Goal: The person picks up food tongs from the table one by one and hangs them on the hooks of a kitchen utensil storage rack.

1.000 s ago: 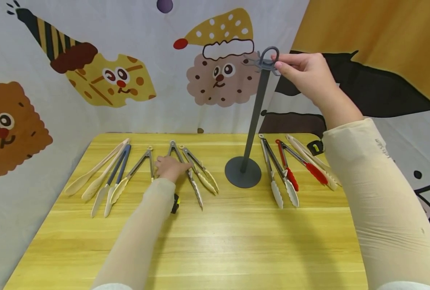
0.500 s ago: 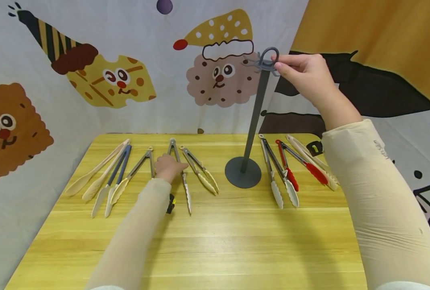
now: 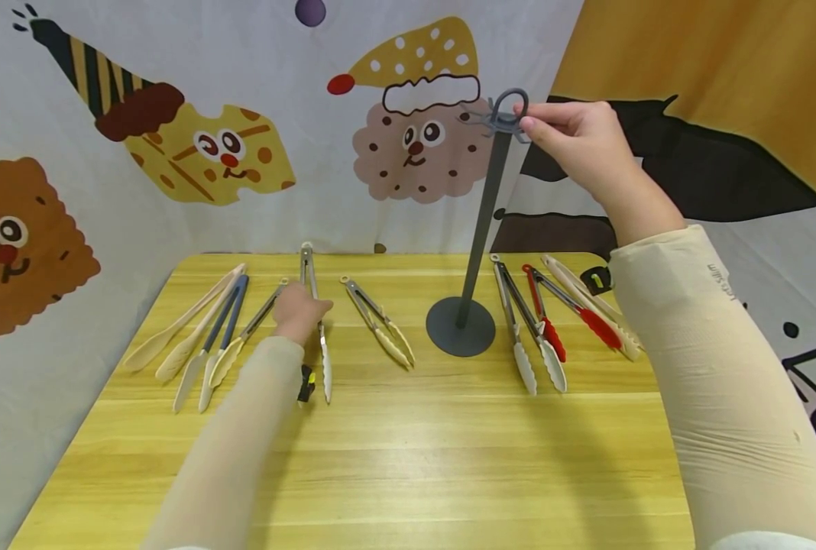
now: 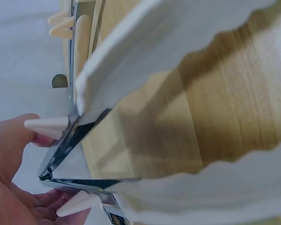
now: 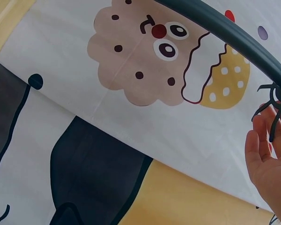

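Observation:
My left hand [image 3: 303, 312] grips a pair of steel tongs with white scalloped tips [image 3: 325, 368] around the middle, over the wooden table [image 3: 449, 458]. The ring end points to the back wall. In the left wrist view my fingers [image 4: 47, 125] curl round the steel arms [image 4: 70, 145], and the white tips [image 4: 168, 51] fill the frame. My right hand [image 3: 530, 126] pinches a hook at the top of the dark grey stand [image 3: 482, 221], which stands on a round base [image 3: 460, 328]. In the right wrist view my fingers [image 5: 264, 154] touch the hooks [image 5: 274, 101].
Beige and blue tongs [image 3: 205, 328] and steel tongs [image 3: 253, 328] lie left of my hand. Steel tongs with beige tips [image 3: 380, 325] lie left of the stand's base. On the right lie steel tongs [image 3: 528, 336], red-tipped tongs [image 3: 552, 325] and beige tongs [image 3: 587, 298]. A printed cloth hangs behind.
My left hand has moved to the left with the white-tipped tongs, which have swung to point more straight towards the back. My right hand has stayed at the stand's top.

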The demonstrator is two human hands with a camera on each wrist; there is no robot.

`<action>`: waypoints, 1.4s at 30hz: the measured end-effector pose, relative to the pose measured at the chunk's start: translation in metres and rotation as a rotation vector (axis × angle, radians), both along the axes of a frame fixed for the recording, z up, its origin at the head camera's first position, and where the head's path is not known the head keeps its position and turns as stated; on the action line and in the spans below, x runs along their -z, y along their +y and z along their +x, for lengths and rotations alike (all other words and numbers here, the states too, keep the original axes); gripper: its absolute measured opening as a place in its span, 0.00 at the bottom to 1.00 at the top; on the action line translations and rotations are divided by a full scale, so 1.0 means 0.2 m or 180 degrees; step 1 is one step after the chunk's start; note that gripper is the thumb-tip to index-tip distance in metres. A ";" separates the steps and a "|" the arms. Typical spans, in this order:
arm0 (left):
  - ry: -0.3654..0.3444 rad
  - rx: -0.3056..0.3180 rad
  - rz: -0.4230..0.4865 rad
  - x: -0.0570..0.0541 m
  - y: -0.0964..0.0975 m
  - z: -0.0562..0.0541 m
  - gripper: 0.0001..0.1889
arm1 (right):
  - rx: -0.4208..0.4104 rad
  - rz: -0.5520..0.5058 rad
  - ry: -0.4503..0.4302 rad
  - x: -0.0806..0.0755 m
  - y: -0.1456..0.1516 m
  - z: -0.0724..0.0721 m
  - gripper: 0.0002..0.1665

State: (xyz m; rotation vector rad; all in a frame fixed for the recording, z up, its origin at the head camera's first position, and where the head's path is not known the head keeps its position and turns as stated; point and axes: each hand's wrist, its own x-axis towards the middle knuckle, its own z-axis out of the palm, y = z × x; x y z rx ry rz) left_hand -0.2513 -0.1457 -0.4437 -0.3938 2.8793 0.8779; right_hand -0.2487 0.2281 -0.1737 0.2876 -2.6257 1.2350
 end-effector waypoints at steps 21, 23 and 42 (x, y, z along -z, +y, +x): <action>0.0550 -0.0092 0.0485 -0.06 -0.04 -0.01 0.14 | 0.0017 0.0067 -0.0073 0.00 0.00 0.00 0.22; 0.0659 -0.0059 0.0505 -0.07 -0.04 -0.01 0.15 | 0.0026 0.0082 -0.0091 -0.01 0.00 0.00 0.22; 0.1654 0.0170 0.0807 -0.29 0.04 0.01 0.22 | 0.0096 0.0113 -0.0066 -0.01 -0.01 0.02 0.22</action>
